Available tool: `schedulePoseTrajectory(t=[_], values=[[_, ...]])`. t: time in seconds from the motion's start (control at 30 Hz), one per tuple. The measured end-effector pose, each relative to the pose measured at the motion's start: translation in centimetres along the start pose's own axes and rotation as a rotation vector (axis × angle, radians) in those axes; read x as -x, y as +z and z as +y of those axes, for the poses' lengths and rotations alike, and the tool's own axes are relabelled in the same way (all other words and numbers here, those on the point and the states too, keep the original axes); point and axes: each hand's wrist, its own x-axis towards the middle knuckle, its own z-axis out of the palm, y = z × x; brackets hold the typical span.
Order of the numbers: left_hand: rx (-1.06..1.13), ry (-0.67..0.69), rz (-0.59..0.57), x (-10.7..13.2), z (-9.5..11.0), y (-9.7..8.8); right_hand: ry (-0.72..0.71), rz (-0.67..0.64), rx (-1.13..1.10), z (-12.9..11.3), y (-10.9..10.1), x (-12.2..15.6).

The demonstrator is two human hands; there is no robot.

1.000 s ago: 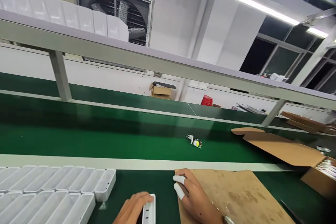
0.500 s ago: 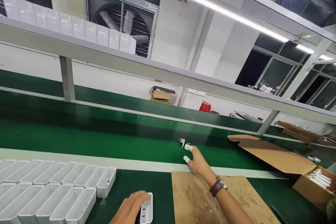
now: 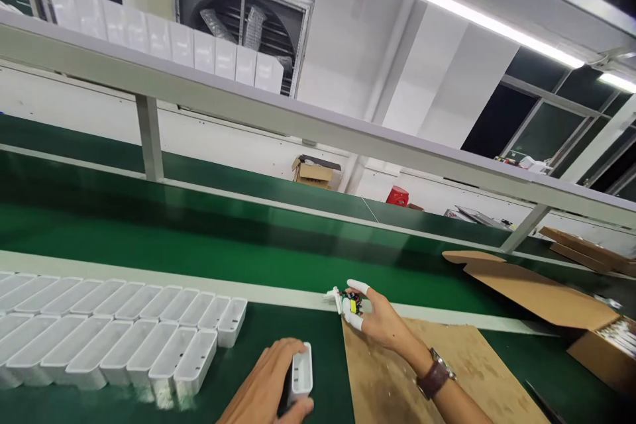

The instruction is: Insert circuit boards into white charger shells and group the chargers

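Observation:
My left hand [image 3: 273, 381] wraps round a white plastic case [image 3: 302, 371], long and narrow with small slots inside. The case stands on the dark green bench, left of the brown mat [image 3: 407, 371]. In my right hand [image 3: 380, 321], a small circuit board [image 3: 355, 305] with a yellow part and a white plug end [image 3: 335, 297] is pinched between thumb and fingers. White finger covers sit on the thumb and a finger. The hand is over the pale strip by the mat's far left corner. Rows of open white cases [image 3: 196, 361] stand to the left.
A green belt [image 3: 213, 238] runs along the far side behind a pale strip. An open cardboard box [image 3: 603, 358] holding white pieces stands at the right, its flap reaching over the belt. A dark thin tool [image 3: 544, 401] lies right of the mat. White panels line the shelf [image 3: 278, 119] overhead.
My right hand has drawn the circuit board back from the green belt towards me. My left hand keeps to its case, the thumb now showing. The view has shifted left.

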Motion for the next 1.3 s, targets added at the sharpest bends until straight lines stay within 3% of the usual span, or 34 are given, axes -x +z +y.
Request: schedulePoseTrajectory(t=[0.17,0.3,0.43,0.57,0.67,0.87,1.07,1.3], values=[[-0.028,-0.042,0.067,-0.1,1.5,-1.4,0.065,0.015,-0.045,-5.4,1.8,6.9],[-0.039,-0.141,0.041,0.1,2.4,-2.8,0.028,0.021,-0.004,-8.0,-0.3,8.5],[-0.047,-0.210,-0.076,-0.1,3.2,-4.5,-0.156,-0.214,0.081,-8.9,-1.9,8.9],[-0.035,-0.213,-0.187,-0.1,3.3,-5.4,-0.302,-0.462,0.281,-9.5,0.4,8.4],[-0.015,-0.219,-0.213,0.4,2.5,-5.1,-0.297,-0.422,0.304,-9.7,2.4,7.9],[0.020,-0.145,-0.055,1.8,1.0,-4.0,-0.225,-0.380,0.218,-8.6,3.7,8.8],[0.047,-0.158,-0.044,2.2,0.9,-4.1,-0.191,-0.242,0.174,-7.1,5.4,10.5],[0.097,-0.197,-0.093,2.3,1.2,-4.5,-0.243,-0.162,0.204,-7.0,5.3,11.2]])
